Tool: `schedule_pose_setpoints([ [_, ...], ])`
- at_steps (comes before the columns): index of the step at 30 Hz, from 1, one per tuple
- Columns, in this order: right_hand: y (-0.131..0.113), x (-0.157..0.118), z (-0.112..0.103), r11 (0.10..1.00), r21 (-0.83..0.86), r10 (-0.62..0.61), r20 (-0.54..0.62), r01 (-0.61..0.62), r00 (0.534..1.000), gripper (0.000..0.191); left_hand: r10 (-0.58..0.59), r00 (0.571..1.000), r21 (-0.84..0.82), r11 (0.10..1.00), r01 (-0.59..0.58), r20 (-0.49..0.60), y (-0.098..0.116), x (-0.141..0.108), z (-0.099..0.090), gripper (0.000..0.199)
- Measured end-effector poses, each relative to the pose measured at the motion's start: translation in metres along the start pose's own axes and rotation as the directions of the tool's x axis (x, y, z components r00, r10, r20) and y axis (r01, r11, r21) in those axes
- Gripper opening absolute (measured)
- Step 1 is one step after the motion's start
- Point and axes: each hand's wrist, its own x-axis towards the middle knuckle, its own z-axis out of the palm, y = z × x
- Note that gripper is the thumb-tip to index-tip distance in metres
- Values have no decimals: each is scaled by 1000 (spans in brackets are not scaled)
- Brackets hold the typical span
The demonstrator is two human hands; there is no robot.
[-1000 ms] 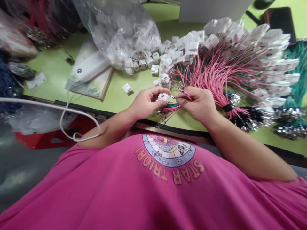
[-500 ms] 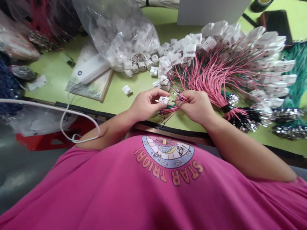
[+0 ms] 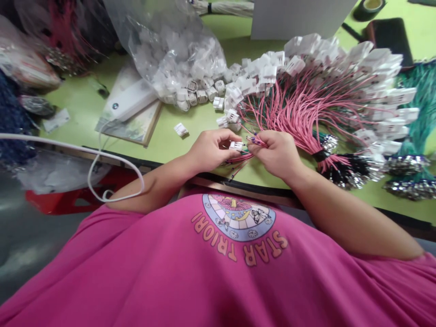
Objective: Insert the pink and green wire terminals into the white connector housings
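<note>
Head view: my left hand (image 3: 207, 150) pinches a white connector (image 3: 236, 146) between thumb and fingertips, just above the near edge of the green table (image 3: 170, 138). My right hand (image 3: 277, 153), close beside it, holds a few thin wires (image 3: 259, 141) near their tips, thumb and fingers drawn narrow on them; I cannot tell how many. Whether any wire sits inside the connector is too small to tell. I judge the connector very light, stiff and a bit slick, a hard block with slots, best taken by its outer sides so the slotted end stays open. The wires look soft and springy; gripped far back they would bend, so close behind the small metal tips is the place, and those tips could kink. More pink and green wire ends (image 3: 240, 160) lie under my hands. A loose connector (image 3: 181, 130) lies to the left, and beyond it a thin, crinkled clear bag (image 3: 177, 54) bulges with boxy white pieces. To the right, smooth pink wires (image 3: 299, 106) fan out from a black band (image 3: 319, 156), white housings (image 3: 374, 59) at their far ends, shiny metal ends (image 3: 350, 181) at the near one.
</note>
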Motion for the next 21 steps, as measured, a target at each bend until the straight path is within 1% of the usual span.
schedule_pose_setpoints([
  [2,0,0,0,1000,-6,-6,-4,5,1000,22,-28,1000,-15,1000,28,9,1,-1,2,34],
  [5,1,0,0,1000,-19,-23,-12,22,1000,22,-70,995,-80,994,75,67,0,0,6,37],
  [6,1,0,-1,999,-24,-29,-19,29,999,23,-75,995,-108,991,82,71,0,0,7,38],
  [10,0,0,-2,998,-41,-56,-62,54,997,26,-81,997,-236,969,74,-19,-1,3,7,39],
  [11,-1,0,-2,997,-41,-61,-60,59,996,26,-88,996,-261,962,79,-25,-1,4,8,40],
  [15,-1,0,-1,998,-27,-52,-29,51,998,26,-115,992,-334,934,125,51,-3,4,13,42],
  [18,-1,0,0,999,-26,-23,-11,22,1000,25,-99,993,-325,939,116,68,-5,3,15,40],
  [21,1,1,0,1000,-17,0,2,0,1000,23,-55,997,-196,979,64,54,-1,3,9,34],
])
